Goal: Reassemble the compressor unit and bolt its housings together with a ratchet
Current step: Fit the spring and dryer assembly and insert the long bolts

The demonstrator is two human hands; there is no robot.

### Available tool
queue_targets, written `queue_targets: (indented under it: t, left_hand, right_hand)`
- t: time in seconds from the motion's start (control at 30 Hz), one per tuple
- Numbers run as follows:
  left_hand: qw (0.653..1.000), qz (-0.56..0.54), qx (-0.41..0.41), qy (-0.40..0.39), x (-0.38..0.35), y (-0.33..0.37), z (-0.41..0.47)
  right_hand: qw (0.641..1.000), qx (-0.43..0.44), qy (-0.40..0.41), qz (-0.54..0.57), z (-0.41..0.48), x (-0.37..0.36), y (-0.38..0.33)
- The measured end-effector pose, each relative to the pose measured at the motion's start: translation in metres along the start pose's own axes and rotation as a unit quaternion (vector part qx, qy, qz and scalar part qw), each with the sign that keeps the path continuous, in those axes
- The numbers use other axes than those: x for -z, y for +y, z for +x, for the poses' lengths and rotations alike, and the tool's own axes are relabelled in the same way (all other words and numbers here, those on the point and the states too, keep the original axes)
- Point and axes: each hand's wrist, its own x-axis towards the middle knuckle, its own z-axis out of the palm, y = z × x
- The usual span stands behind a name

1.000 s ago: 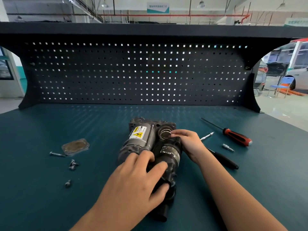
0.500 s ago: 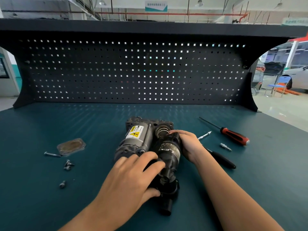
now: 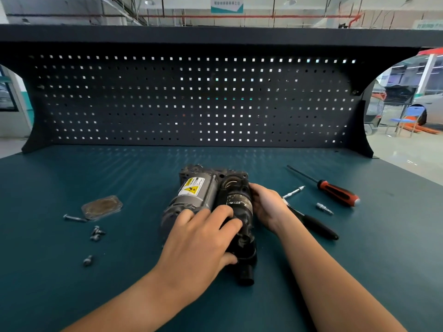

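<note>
The compressor unit (image 3: 201, 190) lies in the middle of the bench, a grey motor with a yellow warning label beside a black cylinder housing (image 3: 239, 207). My left hand (image 3: 201, 243) lies over the near part of the unit, fingers curled onto the black housing and thumb at its near side. My right hand (image 3: 266, 204) grips the right side of the black housing, its fingertips at the round opening on top. The ratchet (image 3: 314, 224) with a black handle lies just right of my right wrist, its head partly hidden by the hand.
A flat metal cover plate (image 3: 102, 207) and several loose bolts (image 3: 96, 233) lie to the left. On the right are a red-handled screwdriver (image 3: 335, 191), a small bit (image 3: 323, 208) and an extension bar (image 3: 293, 191). A black pegboard (image 3: 191, 99) closes the back of the bench.
My right hand has slid from the top opening down onto the right side of the black housing. The left hand stays on the unit, fingers slightly shifted.
</note>
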Motion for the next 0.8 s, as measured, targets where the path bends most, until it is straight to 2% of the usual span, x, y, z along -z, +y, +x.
queue_targets:
  t: [0.13,0.27,0.33,0.4,0.47,0.53,0.63,0.7,0.8]
  left_hand:
    - [1.0,0.019,0.004,-0.005,-0.001,0.001,0.006]
    - [1.0,0.026,0.001,-0.014,-0.001,0.002,0.007]
    - [0.999,0.033,-0.006,-0.023,0.0,0.002,0.008]
    - [0.998,0.042,-0.017,-0.034,0.001,0.002,0.01]
    - [0.997,0.052,-0.028,-0.044,0.002,0.002,0.012]
    - [0.996,0.058,-0.037,-0.051,0.002,0.001,0.013]
    - [0.995,0.062,-0.047,-0.056,0.002,-0.001,0.014]
    - [0.995,0.062,-0.055,-0.057,0.002,-0.003,0.015]
    - [0.994,0.058,-0.064,-0.059,0.003,-0.005,0.014]
  right_hand:
    - [1.0,0.008,0.003,0.018,0.002,-0.002,0.0]
    - [1.0,0.017,0.014,-0.011,0.002,-0.003,0.002]
    - [0.992,0.063,0.058,-0.095,0.001,-0.003,0.003]
    - [0.963,0.143,0.116,-0.195,0.0,-0.003,0.004]
    - [0.947,0.179,0.133,-0.233,-0.002,-0.003,0.004]
    - [0.961,0.131,0.101,-0.222,-0.004,-0.006,0.002]
    - [0.99,0.002,0.047,-0.134,-0.008,-0.009,-0.004]
    - [0.991,-0.01,0.031,-0.129,-0.007,-0.009,-0.005]
    - [0.988,0.022,0.02,-0.154,-0.005,-0.007,-0.003]
